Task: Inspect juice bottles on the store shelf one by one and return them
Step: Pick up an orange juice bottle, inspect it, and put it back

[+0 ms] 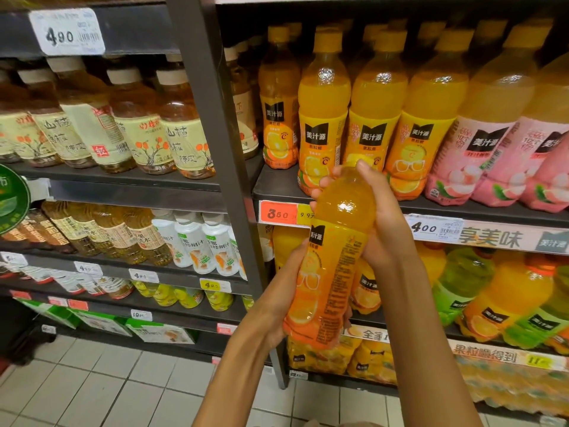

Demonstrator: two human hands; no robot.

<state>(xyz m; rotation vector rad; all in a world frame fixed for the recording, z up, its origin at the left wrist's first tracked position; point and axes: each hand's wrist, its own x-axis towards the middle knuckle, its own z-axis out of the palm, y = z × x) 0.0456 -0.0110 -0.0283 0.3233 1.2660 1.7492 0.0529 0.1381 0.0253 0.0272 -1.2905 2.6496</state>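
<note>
orange juice bottle (pixel 334 257): near upright, cap end up, leaning slightly right | left hand (pixel 284 298): fingers curled round its base | right hand (pixel 374 211): fingers wrapped over its top

Two bare forearms come up from the bottom edge of the view, both slim and long, uncovered from the frame's lower edge to the wrists. No sleeve or cuff shows on either arm. The left hand (pixel 288 291) and the right hand (pixel 380 217) are bare as well: no gloves, no rings, no watch, no bracelet on either wrist. The fingernails that show on the right hand are short and unpainted.
</note>
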